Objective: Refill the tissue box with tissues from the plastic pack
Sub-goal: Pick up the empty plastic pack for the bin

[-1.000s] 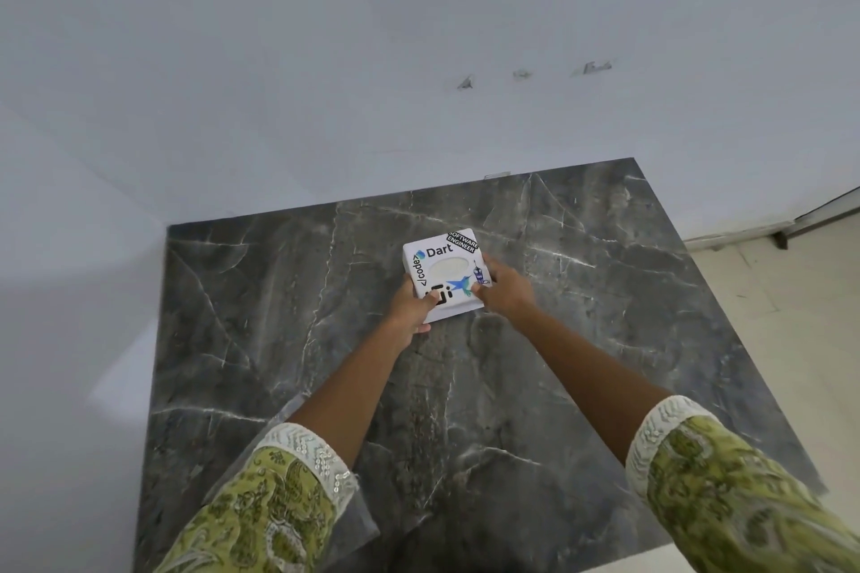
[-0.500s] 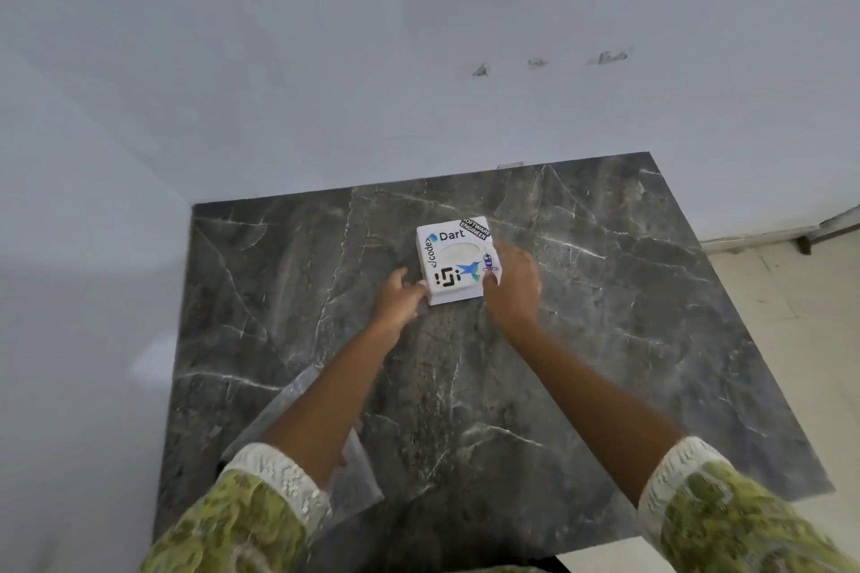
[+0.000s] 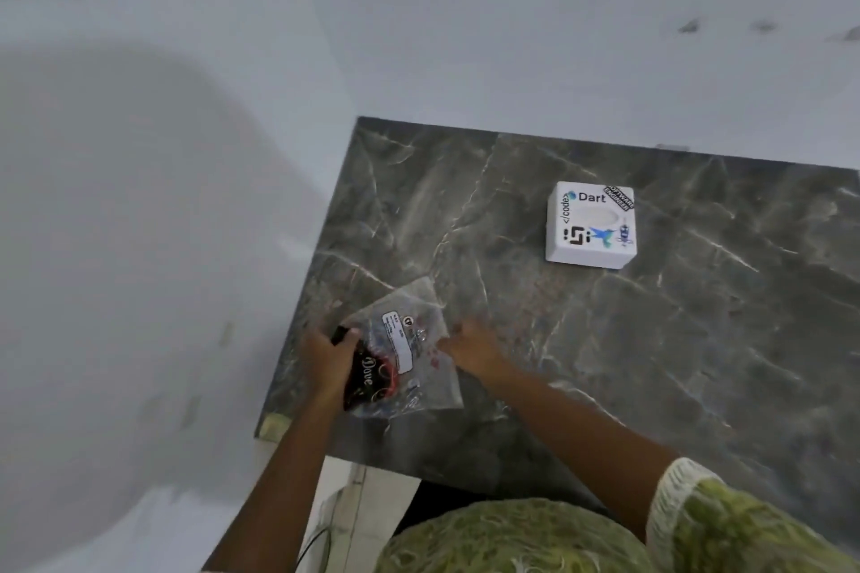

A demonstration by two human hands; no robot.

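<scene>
A white square tissue box (image 3: 592, 224) with stickers on its lid stands alone on the dark marble table (image 3: 698, 340), toward the back. Near the table's front left corner lies a clear plastic pack (image 3: 409, 349) with a white label and a dark printed part. My left hand (image 3: 328, 361) grips the pack's left edge at that dark part. My right hand (image 3: 470, 347) rests on the pack's right edge, fingers curled onto the plastic. The pack looks flat and crumpled; its contents are blurred.
A white wall runs behind and to the left of the table. The table's front edge (image 3: 419, 465) is close to my body, with pale floor tiles (image 3: 353, 507) below it. Bare marble lies between pack and box.
Both hands have let go of the tissue box and moved down-left to the plastic pack. My head turned left, so the box now sits at the upper right.
</scene>
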